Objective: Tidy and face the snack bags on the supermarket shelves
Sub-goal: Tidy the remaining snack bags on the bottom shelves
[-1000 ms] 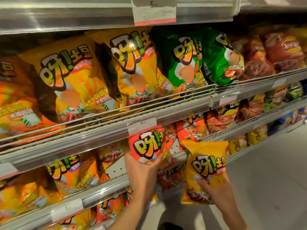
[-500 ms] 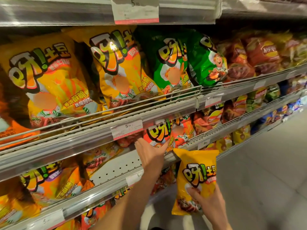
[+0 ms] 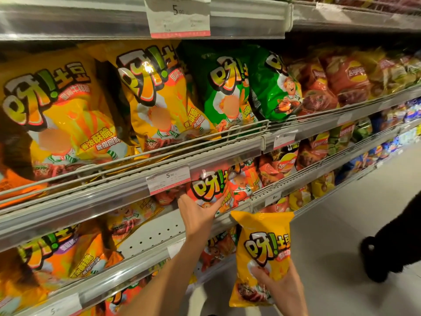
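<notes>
My left hand (image 3: pixel 197 214) reaches into the middle shelf (image 3: pixel 268 194) and grips the lower end of a small orange-red snack bag (image 3: pixel 210 187), thumb on its front. That bag stands upright, face out, just under the rail with the price tag (image 3: pixel 168 179). More orange-red bags (image 3: pixel 245 182) stand to its right. My right hand (image 3: pixel 281 287) holds a small yellow snack bag (image 3: pixel 262 245) by its bottom, upright in front of the shelf edge, in the aisle.
Large yellow bags (image 3: pixel 155 99), green bags (image 3: pixel 227 87) and red chip bags (image 3: pixel 346 76) fill the upper shelf. A bare perforated patch (image 3: pixel 157 232) lies left of my left wrist. A person's dark clothing (image 3: pixel 398 242) stands on the grey aisle floor at right.
My left hand has carried the orange-red bag up and back under the shelf rail. The yellow bag stayed in my right hand. A dark-clothed person has come into view at right.
</notes>
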Tool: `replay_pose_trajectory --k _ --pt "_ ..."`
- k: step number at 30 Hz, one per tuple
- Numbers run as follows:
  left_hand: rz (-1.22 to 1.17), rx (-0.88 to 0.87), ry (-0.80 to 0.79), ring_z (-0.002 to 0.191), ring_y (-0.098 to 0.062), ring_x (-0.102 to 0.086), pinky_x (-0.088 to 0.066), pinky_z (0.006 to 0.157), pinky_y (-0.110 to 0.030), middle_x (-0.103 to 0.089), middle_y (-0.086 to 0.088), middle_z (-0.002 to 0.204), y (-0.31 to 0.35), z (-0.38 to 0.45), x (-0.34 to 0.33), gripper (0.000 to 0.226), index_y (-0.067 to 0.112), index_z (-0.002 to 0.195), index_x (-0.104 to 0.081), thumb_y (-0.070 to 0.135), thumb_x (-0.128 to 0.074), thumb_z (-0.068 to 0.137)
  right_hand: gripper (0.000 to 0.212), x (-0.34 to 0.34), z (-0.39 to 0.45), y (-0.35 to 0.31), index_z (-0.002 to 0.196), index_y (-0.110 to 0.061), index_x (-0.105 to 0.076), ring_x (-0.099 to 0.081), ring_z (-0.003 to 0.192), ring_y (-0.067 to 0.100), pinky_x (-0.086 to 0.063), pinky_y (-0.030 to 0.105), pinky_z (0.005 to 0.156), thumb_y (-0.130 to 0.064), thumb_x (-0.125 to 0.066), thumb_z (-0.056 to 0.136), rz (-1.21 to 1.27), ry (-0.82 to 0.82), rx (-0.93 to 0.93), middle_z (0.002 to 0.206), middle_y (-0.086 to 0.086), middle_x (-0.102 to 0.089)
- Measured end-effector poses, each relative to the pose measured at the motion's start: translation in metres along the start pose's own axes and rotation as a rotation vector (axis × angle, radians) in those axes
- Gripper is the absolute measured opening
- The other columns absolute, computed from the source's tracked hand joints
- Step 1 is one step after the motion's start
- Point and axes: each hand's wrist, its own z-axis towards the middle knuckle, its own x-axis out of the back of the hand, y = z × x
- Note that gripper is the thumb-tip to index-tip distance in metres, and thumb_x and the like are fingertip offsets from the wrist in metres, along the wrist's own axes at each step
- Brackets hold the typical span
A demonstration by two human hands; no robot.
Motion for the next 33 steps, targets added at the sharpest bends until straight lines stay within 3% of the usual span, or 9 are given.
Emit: replay_pose_trajectory --k 3,8,11,16,18,21,25,29,33 --pt "-0.020 0.039 0.000 0.085 -0.014 -0.035 -0.035 0.073 -0.028 -0.036 0.001 0.090 -0.003 -0.004 0.001 0.074 0.005 0.091 -0.045 0.059 -0.086 0.062 0.090 -0.002 -0.005 -0.001 0.131 -0.033 -0.059 -0.065 0.109 0.023 -0.051 0.046 0.100 -0.057 -0.095 0.052 -0.002 0.000 -0.022 0.116 -0.003 -0.072" --pt "-0.080 0.077 -0.083 0.067 -0.021 -0.041 -0.050 0.068 -0.054 -0.061 -0.030 0.072 0.005 0.010 0.004 0.082 -0.005 0.067 -0.057 0.075 -0.074 0.060 0.103 -0.004 -0.010 0.001 0.133 -0.034 -0.057 -0.065 0.109 0.019 -0.052 0.045 0.101 -0.067 -0.093 0.042 -0.021 -0.009 -0.015 0.118 -0.007 -0.071" --pt "-0.171 0.016 -0.078 0.047 -0.013 -0.037 -0.046 0.050 -0.049 -0.055 -0.018 0.047 0.006 0.011 0.009 0.069 0.009 0.050 -0.062 0.077 -0.070 0.058 0.107 -0.003 -0.011 0.004 0.134 -0.034 -0.055 -0.064 0.113 0.021 -0.050 0.047 0.104 -0.069 -0.091 0.039 -0.027 -0.005 -0.027 0.120 -0.006 -0.070" --pt "-0.151 0.003 -0.106 0.043 -0.013 -0.039 -0.045 0.044 -0.044 -0.051 -0.003 0.043 -0.005 0.010 0.012 0.075 0.007 0.056 -0.059 0.081 -0.071 0.056 0.098 -0.003 -0.016 0.004 0.133 -0.029 -0.057 -0.064 0.114 0.025 -0.050 0.048 0.103 -0.061 -0.094 0.048 -0.032 -0.012 -0.024 0.121 0.000 -0.070" --pt "-0.090 0.036 -0.119 0.061 -0.017 -0.058 -0.053 0.056 -0.051 -0.060 -0.004 0.063 -0.006 0.005 0.013 0.056 0.020 0.066 -0.056 0.070 -0.080 0.061 0.095 -0.005 -0.019 0.003 0.132 -0.029 -0.057 -0.064 0.113 0.025 -0.050 0.049 0.103 -0.059 -0.095 0.050 -0.024 -0.022 -0.026 0.121 -0.001 -0.070" --pt "0.017 0.086 -0.101 0.092 -0.023 -0.053 -0.052 0.078 -0.044 -0.047 0.000 0.090 -0.004 0.002 0.014 0.064 0.020 0.085 -0.042 0.063 -0.084 0.062 0.094 -0.005 -0.023 -0.002 0.132 -0.031 -0.056 -0.063 0.115 0.025 -0.048 0.048 0.104 -0.060 -0.093 0.052 -0.029 -0.040 -0.016 0.122 -0.001 -0.070" --pt "0.009 0.109 -0.198 0.098 -0.027 -0.055 -0.052 0.082 -0.043 -0.053 -0.006 0.100 -0.003 0.002 0.019 0.083 0.008 0.100 -0.054 0.072 -0.081 0.056 0.091 -0.004 -0.028 -0.009 0.132 -0.030 -0.057 -0.062 0.116 0.025 -0.048 0.048 0.104 -0.060 -0.093 0.054 -0.035 -0.050 0.005 0.122 -0.002 -0.070" --pt "-0.031 0.108 -0.239 0.108 -0.020 -0.049 -0.049 0.094 -0.043 -0.045 0.001 0.109 -0.004 -0.007 0.034 0.098 0.018 0.112 -0.043 0.079 -0.078 0.044 0.088 -0.003 -0.037 -0.013 0.128 -0.035 -0.059 -0.065 0.112 0.023 -0.049 0.050 0.103 -0.061 -0.094 0.051 -0.017 -0.052 0.021 0.117 -0.006 -0.072" --pt "0.015 0.125 -0.288 0.115 -0.024 -0.049 -0.049 0.098 -0.048 -0.047 -0.003 0.120 -0.010 -0.009 0.052 0.113 0.013 0.124 -0.042 0.085 -0.076 0.043 0.085 -0.007 -0.051 -0.022 0.124 -0.036 -0.063 -0.067 0.106 0.016 -0.051 0.049 0.100 -0.054 -0.097 0.047 0.031 -0.086 0.061 0.111 -0.012 -0.074"
